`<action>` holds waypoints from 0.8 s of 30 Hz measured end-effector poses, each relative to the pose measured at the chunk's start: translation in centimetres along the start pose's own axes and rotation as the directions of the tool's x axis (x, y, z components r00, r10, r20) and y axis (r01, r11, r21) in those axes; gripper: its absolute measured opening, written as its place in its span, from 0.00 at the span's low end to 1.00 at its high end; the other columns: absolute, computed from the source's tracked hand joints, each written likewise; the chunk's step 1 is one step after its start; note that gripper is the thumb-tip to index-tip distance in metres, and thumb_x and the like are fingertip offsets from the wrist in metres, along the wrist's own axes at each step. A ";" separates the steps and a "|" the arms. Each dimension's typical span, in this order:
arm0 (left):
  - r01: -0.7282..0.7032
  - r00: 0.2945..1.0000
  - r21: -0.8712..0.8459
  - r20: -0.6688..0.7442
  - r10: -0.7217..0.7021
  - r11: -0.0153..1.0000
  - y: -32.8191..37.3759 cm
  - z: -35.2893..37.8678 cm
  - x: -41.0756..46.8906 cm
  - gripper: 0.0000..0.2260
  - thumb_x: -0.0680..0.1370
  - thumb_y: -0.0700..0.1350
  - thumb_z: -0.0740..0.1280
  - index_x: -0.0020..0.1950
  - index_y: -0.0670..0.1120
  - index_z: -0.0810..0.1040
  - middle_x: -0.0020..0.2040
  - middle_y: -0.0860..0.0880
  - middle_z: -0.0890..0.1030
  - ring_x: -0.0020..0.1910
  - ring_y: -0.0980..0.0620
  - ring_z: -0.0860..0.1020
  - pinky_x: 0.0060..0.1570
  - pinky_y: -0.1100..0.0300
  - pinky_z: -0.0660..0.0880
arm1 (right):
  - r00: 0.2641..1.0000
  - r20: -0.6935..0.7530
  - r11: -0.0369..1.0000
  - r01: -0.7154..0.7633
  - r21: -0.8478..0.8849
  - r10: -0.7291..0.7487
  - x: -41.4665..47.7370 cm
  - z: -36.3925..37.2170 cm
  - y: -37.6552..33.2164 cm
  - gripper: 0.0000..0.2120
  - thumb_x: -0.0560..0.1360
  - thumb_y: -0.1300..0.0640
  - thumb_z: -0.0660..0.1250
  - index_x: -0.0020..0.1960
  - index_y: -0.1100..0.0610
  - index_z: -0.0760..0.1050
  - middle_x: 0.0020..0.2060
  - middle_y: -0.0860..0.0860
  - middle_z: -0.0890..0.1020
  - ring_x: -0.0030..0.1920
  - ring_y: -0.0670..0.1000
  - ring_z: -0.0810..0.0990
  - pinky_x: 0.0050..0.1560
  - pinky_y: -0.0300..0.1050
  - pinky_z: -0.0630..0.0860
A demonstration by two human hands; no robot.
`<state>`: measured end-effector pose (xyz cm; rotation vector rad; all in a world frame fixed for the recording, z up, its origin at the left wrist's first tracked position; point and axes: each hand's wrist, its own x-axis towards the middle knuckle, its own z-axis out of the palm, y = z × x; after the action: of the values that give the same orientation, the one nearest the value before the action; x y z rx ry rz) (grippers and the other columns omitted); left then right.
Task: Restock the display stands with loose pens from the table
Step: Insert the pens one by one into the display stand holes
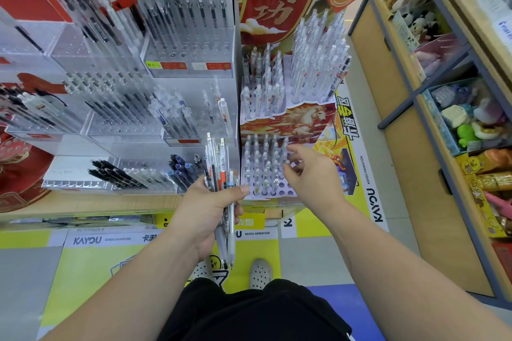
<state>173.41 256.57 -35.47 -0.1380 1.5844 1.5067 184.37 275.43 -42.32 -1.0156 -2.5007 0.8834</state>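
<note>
My left hand [206,213] grips a bundle of clear pens [219,171], their tops pointing up past the display and their tips hanging below my palm. My right hand [307,171] reaches over the lowest tier of the white cardboard pen stand [277,194]. Its fingertips touch the top of a clear pen [285,152] standing in the right-hand rows. Whether the fingers pinch that pen is unclear. Several holes at the front right of this tier are empty. Higher tiers [315,63] hold more clear pens.
Clear acrylic pen racks [188,63] fill the left, on a wooden shelf edge [97,202]. A wooden shelf unit with toys [457,119] stands at the right. Below me lie the yellow floor mat [88,271] and my shoes.
</note>
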 end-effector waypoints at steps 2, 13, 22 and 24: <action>-0.002 1.000 -0.002 0.004 0.002 1.000 0.1 0.1 -0.1 0.20 0.72 0.36 0.77 0.60 0.39 0.75 0.39 0.42 0.79 0.30 0.49 0.77 0.33 0.54 0.75 | 0.999 -0.016 0.998 0.042 -0.040 -0.042 0.0 0.2 0.1 0.16 0.77 0.57 0.72 0.64 0.54 0.82 0.52 0.53 0.86 0.46 0.55 0.84 0.47 0.46 0.78; 0.117 0.975 -0.021 0.192 -0.111 0.993 1.3 1.1 -1.6 0.22 0.66 0.44 0.76 0.56 0.41 0.76 0.37 0.43 0.80 0.29 0.48 0.75 0.28 0.58 0.72 | 0.946 0.308 0.826 -0.255 0.503 0.105 -1.8 -4.6 -7.0 0.08 0.79 0.50 0.72 0.42 0.50 0.83 0.33 0.52 0.81 0.31 0.49 0.79 0.33 0.45 0.73; 0.047 0.951 0.090 0.299 -0.072 0.995 1.0 2.6 -2.1 0.11 0.77 0.35 0.71 0.57 0.42 0.76 0.37 0.45 0.81 0.30 0.50 0.77 0.29 0.58 0.73 | 0.825 0.537 0.636 -0.512 0.577 0.177 -3.7 -5.6 -7.6 0.06 0.75 0.55 0.76 0.42 0.57 0.85 0.32 0.53 0.84 0.32 0.48 0.79 0.30 0.41 0.73; -0.022 0.956 0.154 0.292 -0.025 0.988 0.8 3.1 -2.1 0.09 0.78 0.33 0.70 0.56 0.41 0.77 0.37 0.47 0.82 0.30 0.53 0.77 0.28 0.60 0.74 | 0.814 0.554 0.655 -0.515 0.553 0.174 -3.7 -5.8 -7.1 0.06 0.75 0.55 0.76 0.43 0.57 0.85 0.33 0.53 0.84 0.33 0.48 0.80 0.31 0.41 0.74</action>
<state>175.77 258.34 -32.97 0.1673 1.4515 1.3264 186.03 271.29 -33.47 -1.1153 -1.9452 2.2054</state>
